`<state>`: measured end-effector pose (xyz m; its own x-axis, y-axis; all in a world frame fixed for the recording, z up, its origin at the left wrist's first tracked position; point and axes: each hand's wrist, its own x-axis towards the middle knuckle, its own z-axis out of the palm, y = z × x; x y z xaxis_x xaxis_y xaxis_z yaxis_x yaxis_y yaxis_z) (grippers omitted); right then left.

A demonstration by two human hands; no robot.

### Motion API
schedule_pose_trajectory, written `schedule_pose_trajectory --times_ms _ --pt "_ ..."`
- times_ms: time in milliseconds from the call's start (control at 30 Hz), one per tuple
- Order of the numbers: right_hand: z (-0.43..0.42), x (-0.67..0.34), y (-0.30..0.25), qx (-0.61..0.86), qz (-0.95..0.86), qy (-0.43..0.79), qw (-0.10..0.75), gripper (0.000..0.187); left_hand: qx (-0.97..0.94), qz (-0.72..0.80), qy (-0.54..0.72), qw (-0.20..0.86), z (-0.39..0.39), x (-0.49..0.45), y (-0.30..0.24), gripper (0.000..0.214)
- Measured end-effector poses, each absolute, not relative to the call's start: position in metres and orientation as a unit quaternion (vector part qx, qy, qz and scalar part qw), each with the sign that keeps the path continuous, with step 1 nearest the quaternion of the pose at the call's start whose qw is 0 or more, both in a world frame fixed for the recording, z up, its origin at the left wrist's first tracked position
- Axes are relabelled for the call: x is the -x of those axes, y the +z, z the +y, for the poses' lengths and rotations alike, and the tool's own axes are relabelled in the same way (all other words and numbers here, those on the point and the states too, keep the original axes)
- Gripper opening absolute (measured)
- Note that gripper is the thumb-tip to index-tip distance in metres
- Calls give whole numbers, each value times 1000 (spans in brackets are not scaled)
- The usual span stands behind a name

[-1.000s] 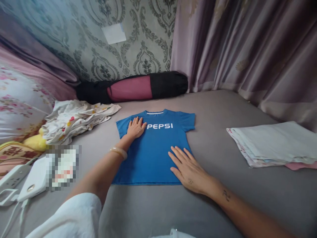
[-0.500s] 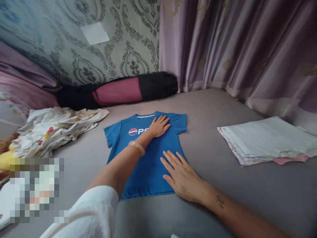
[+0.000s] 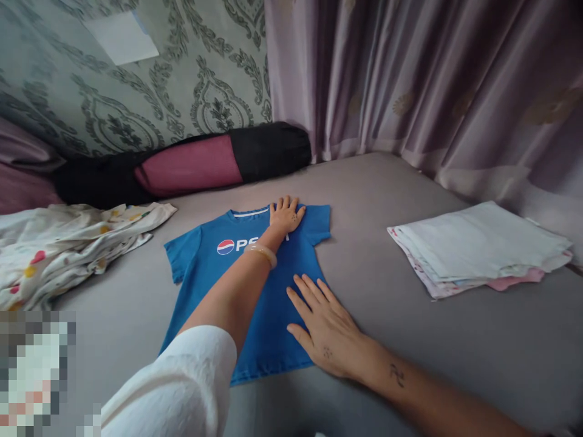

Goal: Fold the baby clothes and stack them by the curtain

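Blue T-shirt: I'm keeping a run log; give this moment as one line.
blue T-shirt: spread on grey sheet | left hand: open, near collar | right hand: open, at lower side edge

Matt, smooth finish seen on blue short-sleeved cloth T-shirt (image 3: 273, 328); satiny sheen thrown back by purple draped cloth curtain (image 3: 355, 79); gloss caught on pale round bangle (image 3: 264, 250); grey cloth bedsheet (image 3: 364, 255), matt.

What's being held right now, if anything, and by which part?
Nothing is held. On the blue T-shirt, the left hand lies palm down beside the collar; the right hand likewise, lower down.
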<state>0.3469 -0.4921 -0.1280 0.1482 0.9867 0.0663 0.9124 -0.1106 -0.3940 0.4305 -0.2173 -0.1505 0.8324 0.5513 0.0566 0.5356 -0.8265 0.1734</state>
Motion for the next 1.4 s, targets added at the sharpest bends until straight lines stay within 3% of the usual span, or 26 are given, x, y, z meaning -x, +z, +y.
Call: schedule_pose_trajectory --times_ms 233,500,833,1100,1400 --pt "-487 -363 -134 798 -576 70 161 63 -956 271 79 83 -218 -427 -151 63" --pt "-483 -380 -134 842 -522 23 135 60 -923 270 246 124 -219 -415 -151 43" --pt "-490 -385 -123 850 -495 -38 177 25 -956 145 194 167 -253 -418 -136 29" --pt "-492 -384 -125 855 -478 32 196 24 -967 183 67 165 -294 -423 -118 53" --pt "-499 -374 -115 833 -519 77 175 25 -957 279 -3 79 -325 -430 -94 35"
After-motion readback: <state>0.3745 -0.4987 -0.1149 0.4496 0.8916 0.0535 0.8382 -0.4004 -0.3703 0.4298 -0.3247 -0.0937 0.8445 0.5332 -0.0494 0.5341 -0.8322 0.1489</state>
